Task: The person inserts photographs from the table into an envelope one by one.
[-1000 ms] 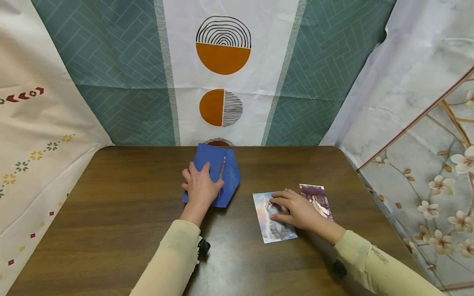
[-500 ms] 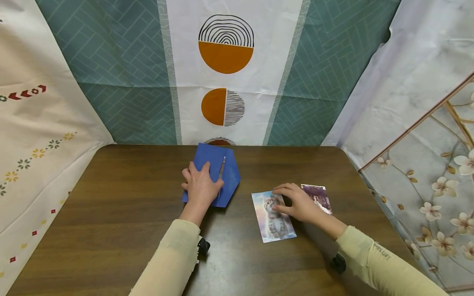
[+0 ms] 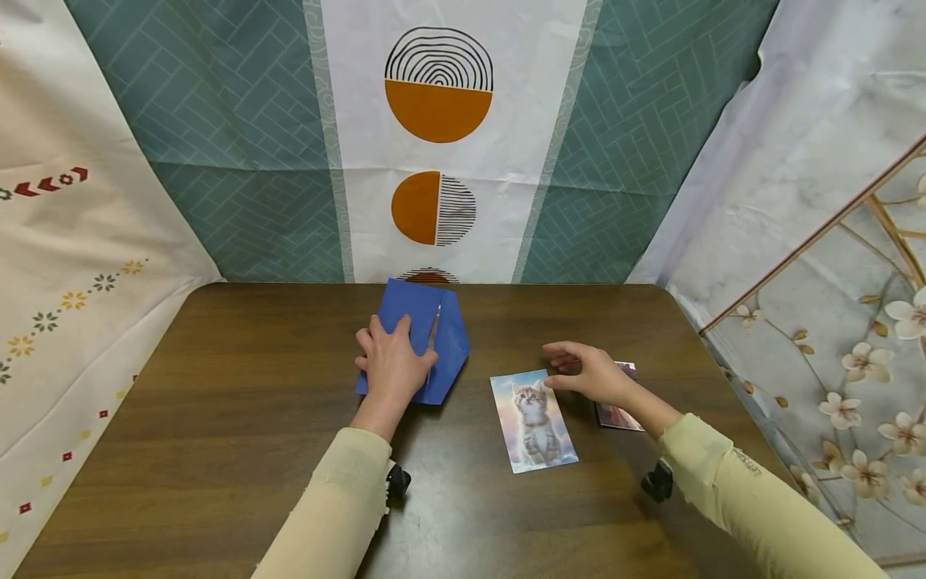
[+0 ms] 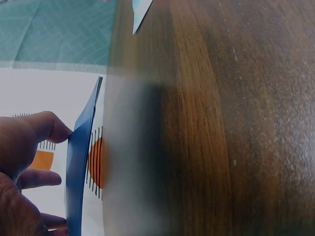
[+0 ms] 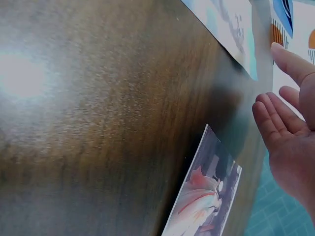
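Observation:
A blue paper envelope (image 3: 450, 342) lies at the far middle of the table, a narrow gap showing beside its pointed flap. My left hand (image 3: 391, 362) rests on it with spread fingers, and in the left wrist view the thumb tip touches the blue envelope (image 4: 78, 167). To the right lies a kitten picture card (image 3: 534, 426). Just past its upper right corner, my right hand (image 3: 589, 374) is over the table with loosely bent fingers, holding nothing. A second, purplish picture card (image 3: 617, 416) is partly hidden under that hand; the right wrist view shows a figure in a flowing dress on it.
The brown wooden table (image 3: 217, 434) ends at a patterned cloth backdrop (image 3: 275, 217). A cream cloth (image 3: 79, 265) hangs on the left and a floral cloth (image 3: 817, 322) on the right. Dark wrist cameras sit under both sleeves.
My right hand has lifted off the kitten card and moved back and to the right, uncovering the kitten. My left hand stays on the envelope.

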### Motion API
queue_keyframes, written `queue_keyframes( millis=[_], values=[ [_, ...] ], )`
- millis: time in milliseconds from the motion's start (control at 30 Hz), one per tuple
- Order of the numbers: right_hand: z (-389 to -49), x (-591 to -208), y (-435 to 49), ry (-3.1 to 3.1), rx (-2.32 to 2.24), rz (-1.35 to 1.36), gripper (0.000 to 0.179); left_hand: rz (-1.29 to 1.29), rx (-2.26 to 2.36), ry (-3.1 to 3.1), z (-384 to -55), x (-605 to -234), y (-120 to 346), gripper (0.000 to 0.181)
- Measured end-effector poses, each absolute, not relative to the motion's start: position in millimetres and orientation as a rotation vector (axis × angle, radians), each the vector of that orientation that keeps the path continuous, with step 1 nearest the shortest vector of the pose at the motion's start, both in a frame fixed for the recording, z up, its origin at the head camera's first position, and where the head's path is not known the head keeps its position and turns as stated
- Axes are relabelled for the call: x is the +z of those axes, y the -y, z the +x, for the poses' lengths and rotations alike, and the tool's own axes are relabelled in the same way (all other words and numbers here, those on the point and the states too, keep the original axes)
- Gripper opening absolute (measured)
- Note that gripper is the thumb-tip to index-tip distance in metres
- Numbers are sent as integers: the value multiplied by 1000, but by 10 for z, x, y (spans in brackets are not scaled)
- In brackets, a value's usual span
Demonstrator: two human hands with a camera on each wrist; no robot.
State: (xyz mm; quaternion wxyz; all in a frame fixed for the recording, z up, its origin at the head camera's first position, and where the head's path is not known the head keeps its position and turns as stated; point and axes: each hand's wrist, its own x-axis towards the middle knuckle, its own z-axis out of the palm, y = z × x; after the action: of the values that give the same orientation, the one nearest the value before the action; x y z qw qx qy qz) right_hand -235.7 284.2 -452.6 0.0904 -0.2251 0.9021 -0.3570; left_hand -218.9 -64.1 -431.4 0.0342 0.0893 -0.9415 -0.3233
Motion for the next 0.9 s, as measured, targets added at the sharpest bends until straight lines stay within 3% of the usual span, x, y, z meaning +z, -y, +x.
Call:
queue_keyframes(
  millis=[900],
  values=[
    [-2390,-4690,-2662,-2723,-960,-803,27,279,-998,2891,-2182,-4338,641,72]
  ],
)
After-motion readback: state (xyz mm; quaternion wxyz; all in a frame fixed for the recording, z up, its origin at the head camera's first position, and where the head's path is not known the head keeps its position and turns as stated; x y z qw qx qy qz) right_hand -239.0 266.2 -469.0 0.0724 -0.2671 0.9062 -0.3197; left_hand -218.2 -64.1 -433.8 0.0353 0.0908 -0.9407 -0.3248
